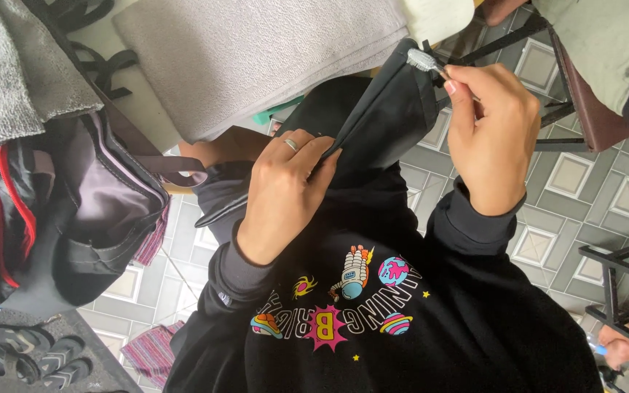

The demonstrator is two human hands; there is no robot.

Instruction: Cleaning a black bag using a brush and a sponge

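Note:
My left hand (pixel 285 193), with a ring on one finger, pinches a fold of black cloth (pixel 387 120) and holds it taut. My right hand (pixel 493 138) grips a small brush (pixel 425 60) with pale bristles, its head pressed against the upper edge of that cloth. Both hands are in front of my black sweater (pixel 373 320) with a colourful space print.
A grey towel (pixel 256 51) lies on a table at the top. A dark open bag (pixel 89 211) with red trim hangs at the left. Black chair frames (pixel 613 284) stand on the tiled floor (pixel 569 182). Another person's hand (pixel 620 349) shows at the lower right.

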